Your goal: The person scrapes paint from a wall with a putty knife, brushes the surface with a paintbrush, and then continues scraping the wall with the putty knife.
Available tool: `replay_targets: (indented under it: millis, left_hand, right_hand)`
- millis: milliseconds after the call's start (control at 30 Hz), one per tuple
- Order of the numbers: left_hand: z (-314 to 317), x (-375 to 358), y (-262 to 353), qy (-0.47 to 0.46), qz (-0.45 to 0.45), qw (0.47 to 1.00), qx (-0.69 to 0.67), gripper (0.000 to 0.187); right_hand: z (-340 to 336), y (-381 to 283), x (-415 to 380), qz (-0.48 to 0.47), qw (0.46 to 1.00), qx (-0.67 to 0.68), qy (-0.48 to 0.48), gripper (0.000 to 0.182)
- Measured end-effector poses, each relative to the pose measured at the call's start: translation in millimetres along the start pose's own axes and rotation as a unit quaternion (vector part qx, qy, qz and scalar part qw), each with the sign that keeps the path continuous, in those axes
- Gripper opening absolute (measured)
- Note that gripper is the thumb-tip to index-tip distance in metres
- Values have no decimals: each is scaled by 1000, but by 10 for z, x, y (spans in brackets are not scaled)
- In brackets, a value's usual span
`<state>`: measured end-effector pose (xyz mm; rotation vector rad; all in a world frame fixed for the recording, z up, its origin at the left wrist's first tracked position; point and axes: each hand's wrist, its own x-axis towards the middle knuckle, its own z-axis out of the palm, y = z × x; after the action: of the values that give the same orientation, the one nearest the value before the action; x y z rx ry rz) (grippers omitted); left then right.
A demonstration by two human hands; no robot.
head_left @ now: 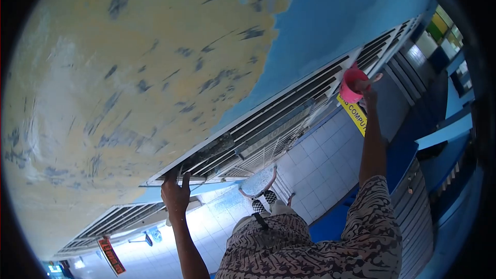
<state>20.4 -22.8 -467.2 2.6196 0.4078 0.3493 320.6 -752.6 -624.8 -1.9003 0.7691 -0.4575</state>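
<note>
My left hand (pixel 175 195) is hooked over the lower-left end of a slatted window vent (pixel 268 126) set in the wall, its fingertips hidden between the slats. With my arm stretched out, my right hand (pixel 370 98) grips a small pink bucket (pixel 353 86) near the vent's other end. A pale brush-like handle (pixel 375 78) sticks out past the bucket's rim; its far end is hidden inside. The wall close by is partly blue paint (pixel 330 15) and partly a worn yellowish surface (pixel 155 62) with dark scuffs.
Far below are a tiled floor (pixel 320 160) and my checkered shoes (pixel 269 197), near a curved bar whose support I cannot make out. A yellow sign (pixel 353 115) hangs past the bucket. Blue furniture (pixel 444 137) stands to the right. An orange-and-black sign (pixel 111 256) hangs lower left.
</note>
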Motion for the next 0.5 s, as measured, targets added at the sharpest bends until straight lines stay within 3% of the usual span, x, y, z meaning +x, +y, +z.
replay_targets:
  millis: [67,133,167,200,267,500]
  left_hand:
    - [-10,-6,16,-1,6,1000,-6,39]
    - [-1,1,10,-2,11,1000,-13,39]
    - [-1,2,-11,-5,12,1000,-9,38]
    - [3,4,-18,-8,12,1000,-5,38]
    - [-6,13,-1,-8,12,1000,-1,38]
    - [-30,19,31,-23,-7,1000,-11,38]
  right_hand:
    - [53,28,82,-7,1000,-21,11,60]
    - [67,-40,102,-110,960,-245,74,68]
    - [85,-93,30,-56,970,-209,110,53]
    - [65,-57,46,-56,970,-208,114,53]
    - [83,-10,88,-142,967,-117,177,59]
    - [-6,-53,302,-143,957,-187,169,54]
